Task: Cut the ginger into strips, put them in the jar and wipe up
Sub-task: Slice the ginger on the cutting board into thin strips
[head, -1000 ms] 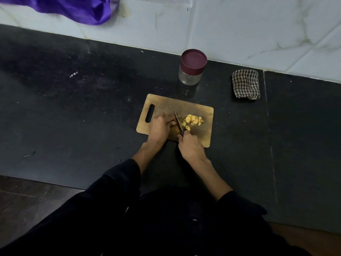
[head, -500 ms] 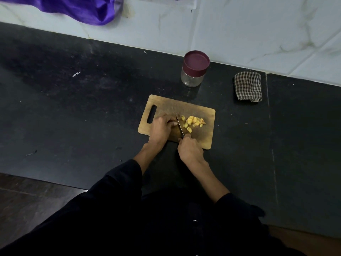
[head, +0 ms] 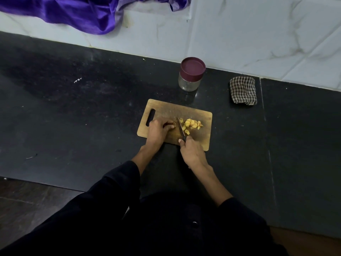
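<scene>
On the dark desk (head: 92, 117) lies a wooden cutting board (head: 164, 109); the left hand (head: 156, 131) rests on it, fingers curled over a small uncut ginger piece (head: 170, 124); the right hand (head: 191, 154) has its grip clamped on the handle of a knife (head: 181, 128), blade just beside the cut ginger pieces (head: 191, 124); beyond the board stands the jar (head: 190, 81), lid on; a checked cloth (head: 242, 90) lies to its right.
</scene>
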Motion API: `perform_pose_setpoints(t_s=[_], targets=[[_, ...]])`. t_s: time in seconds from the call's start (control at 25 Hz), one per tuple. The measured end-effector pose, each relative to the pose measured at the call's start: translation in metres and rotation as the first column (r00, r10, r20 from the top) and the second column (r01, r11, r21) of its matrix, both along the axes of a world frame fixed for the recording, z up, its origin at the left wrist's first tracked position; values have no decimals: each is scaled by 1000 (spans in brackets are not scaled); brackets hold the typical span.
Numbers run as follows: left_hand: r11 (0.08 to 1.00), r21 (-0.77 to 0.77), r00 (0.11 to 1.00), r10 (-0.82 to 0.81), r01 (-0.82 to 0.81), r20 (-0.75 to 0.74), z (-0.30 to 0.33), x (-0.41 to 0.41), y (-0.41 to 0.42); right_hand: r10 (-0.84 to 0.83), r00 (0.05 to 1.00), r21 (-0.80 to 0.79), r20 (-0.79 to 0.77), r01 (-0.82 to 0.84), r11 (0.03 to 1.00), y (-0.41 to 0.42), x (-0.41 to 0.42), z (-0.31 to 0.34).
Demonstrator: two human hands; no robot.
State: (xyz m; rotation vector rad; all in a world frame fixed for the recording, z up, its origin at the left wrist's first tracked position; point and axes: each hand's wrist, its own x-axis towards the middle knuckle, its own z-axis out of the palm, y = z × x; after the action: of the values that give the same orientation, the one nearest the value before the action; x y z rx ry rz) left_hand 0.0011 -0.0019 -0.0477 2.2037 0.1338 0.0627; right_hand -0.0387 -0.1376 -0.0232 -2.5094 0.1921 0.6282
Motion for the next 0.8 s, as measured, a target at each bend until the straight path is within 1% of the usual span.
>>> perform_pose_setpoints(t_s=[0.2,0.48,0.68,0.8], targets=[[1000,12,1000,6,-7,21,0,-1,0,30,999,15,39,-31,999,8,2,2],[1000,10,1000,4,-4,19,0,1,1,47,999,-17,24,-47,999,9,6,-1],[1000,-7,1000,9,-8,26,-2,1,2,47,998,12,30,-48,999,7,8,-1],[1000,-4,1000,6,-6,30,-3,1,1,56,997,-24,58,-55,998,9,11,0]])
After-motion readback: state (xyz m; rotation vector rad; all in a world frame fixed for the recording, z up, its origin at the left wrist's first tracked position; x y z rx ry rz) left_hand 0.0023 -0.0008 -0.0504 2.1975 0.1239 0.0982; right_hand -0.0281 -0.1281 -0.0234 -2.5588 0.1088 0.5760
